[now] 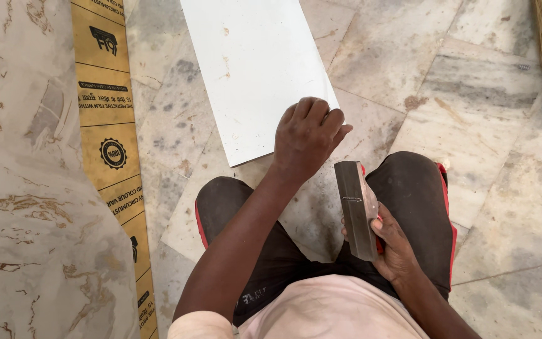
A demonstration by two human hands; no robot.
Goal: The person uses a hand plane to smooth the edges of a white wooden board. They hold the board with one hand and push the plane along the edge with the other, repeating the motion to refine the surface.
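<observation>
While the person squats on the stone floor (484, 94), the left hand (308, 135) presses curled fingers on the white tile's (252, 69) near corner, pinning it flat. The right hand (393, 242) grips a metal block (356, 207) tight, raised beside the knee.

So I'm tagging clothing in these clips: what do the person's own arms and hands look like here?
Both arms are bare to the shoulder. The left hand and right hand wear no gloves, rings or watch. A pale pink sleeveless top and dark shorts with red trim show.
</observation>
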